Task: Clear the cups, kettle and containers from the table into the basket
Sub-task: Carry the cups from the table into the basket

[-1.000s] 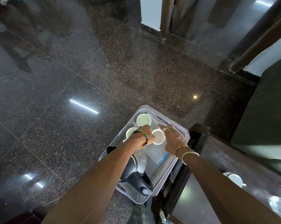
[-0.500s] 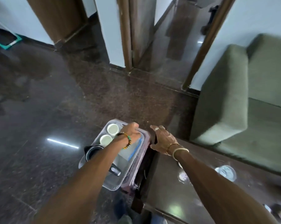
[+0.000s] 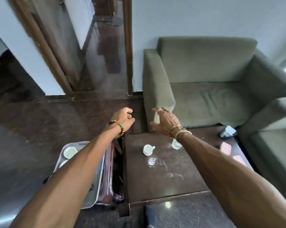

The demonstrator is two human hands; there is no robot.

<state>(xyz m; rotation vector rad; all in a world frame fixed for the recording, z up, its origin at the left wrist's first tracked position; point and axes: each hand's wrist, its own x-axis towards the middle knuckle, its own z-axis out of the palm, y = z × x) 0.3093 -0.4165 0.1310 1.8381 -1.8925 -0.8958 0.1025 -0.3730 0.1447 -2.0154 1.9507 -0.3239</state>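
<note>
The fingers [image 3: 128, 110] of the left hand [image 3: 122, 118] are bent a little and loose. They hold nothing. The fingers [image 3: 156, 111] of the right hand [image 3: 166, 120] are spread apart and hold nothing too. The two hands are up in the air, near each other but not touching. The left hand is over the dark floor [image 3: 56, 120]. The right hand is by the far edge of the tabletop [image 3: 147, 186], in front of the green sofa [image 3: 204, 99].

A bead bracelet [image 3: 118, 129] is on the left wrist, and gold bands [image 3: 178, 131] are on the right wrist.

A white cup [image 3: 148, 149] stands on the tabletop, with a clear glass [image 3: 151, 162] near it. Another glass [image 3: 176, 144] is partly hidden by the right wrist.

The basket [image 3: 82, 143] sits on the floor just beside the table, under the left arm. In it are a pale cup [image 3: 70, 152] and a second pale cup [image 3: 62, 164], half hidden by the arm.
</note>
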